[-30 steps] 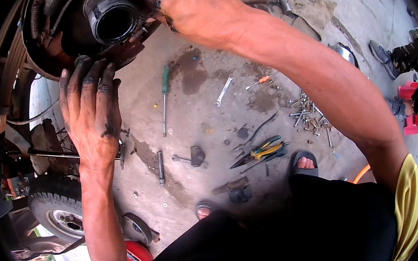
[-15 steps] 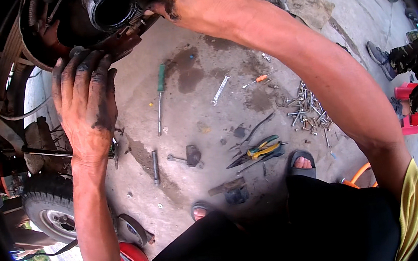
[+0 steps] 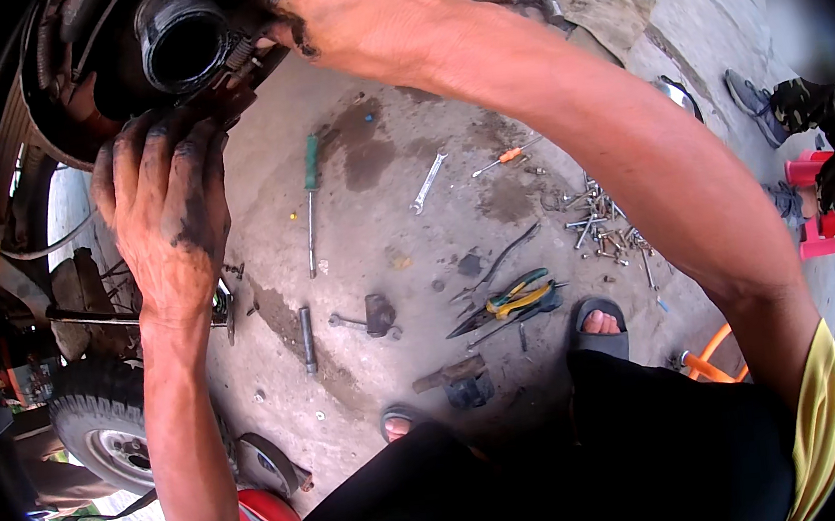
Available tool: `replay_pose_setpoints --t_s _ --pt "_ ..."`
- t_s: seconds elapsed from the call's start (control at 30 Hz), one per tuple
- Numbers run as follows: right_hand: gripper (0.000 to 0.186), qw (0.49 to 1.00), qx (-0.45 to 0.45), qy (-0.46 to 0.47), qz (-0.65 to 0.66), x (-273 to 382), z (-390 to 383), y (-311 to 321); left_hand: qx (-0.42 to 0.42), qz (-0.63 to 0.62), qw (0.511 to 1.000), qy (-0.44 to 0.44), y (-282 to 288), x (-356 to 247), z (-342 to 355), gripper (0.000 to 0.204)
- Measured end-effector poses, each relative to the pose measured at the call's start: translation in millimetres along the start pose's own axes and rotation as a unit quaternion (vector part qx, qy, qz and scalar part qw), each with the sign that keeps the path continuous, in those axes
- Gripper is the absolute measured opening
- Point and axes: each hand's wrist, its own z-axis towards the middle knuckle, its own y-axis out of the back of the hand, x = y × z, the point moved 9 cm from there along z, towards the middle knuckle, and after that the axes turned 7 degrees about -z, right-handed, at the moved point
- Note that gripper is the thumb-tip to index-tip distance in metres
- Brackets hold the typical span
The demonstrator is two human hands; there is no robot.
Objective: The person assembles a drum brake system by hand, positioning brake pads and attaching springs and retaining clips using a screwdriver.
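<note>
A greasy drum brake assembly [image 3: 73,123] stands at the upper left, with a round hub tube [image 3: 184,50] in its middle and a coil spring [image 3: 239,53] beside the tube. My left hand [image 3: 161,190], blackened with grease, reaches up to its lower edge. Those fingers lie side by side and bend over the curved brake shoe [image 3: 234,105]; the fingertips are partly lost in the dark. My right hand [image 3: 354,15] is closed at the right side of the assembly, thumb near the spring's end. What its fingers hold is hidden in shadow.
On the concrete floor lie a green-handled screwdriver [image 3: 311,185], a wrench [image 3: 429,183], an orange-handled screwdriver [image 3: 508,156], pliers [image 3: 517,299], a metal tube [image 3: 308,339] and a pile of bolts [image 3: 597,223]. A wheel [image 3: 107,426] is at left. Another person's camouflage-clad leg [image 3: 815,112] shows at right.
The view has shifted slightly, and the hub and both hands appear farther left. My left fingertips have bent in closer against the brake shoe. My right hand keeps its place beside the hub.
</note>
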Motion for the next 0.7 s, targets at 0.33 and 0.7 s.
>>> replay_pose_setpoints --t_s 0.33,0.7 --pt "0.015 0.999 -0.004 0.020 -0.035 -0.2 -3.4 -0.1 0.000 -0.007 1.000 -0.002 -2.6 -1.2 3.6 0.029" --pt "0.017 0.991 -0.046 0.054 -0.113 6.3 -12.0 -1.2 -0.032 -0.008 0.999 0.023 -0.1 5.2 14.0 0.027"
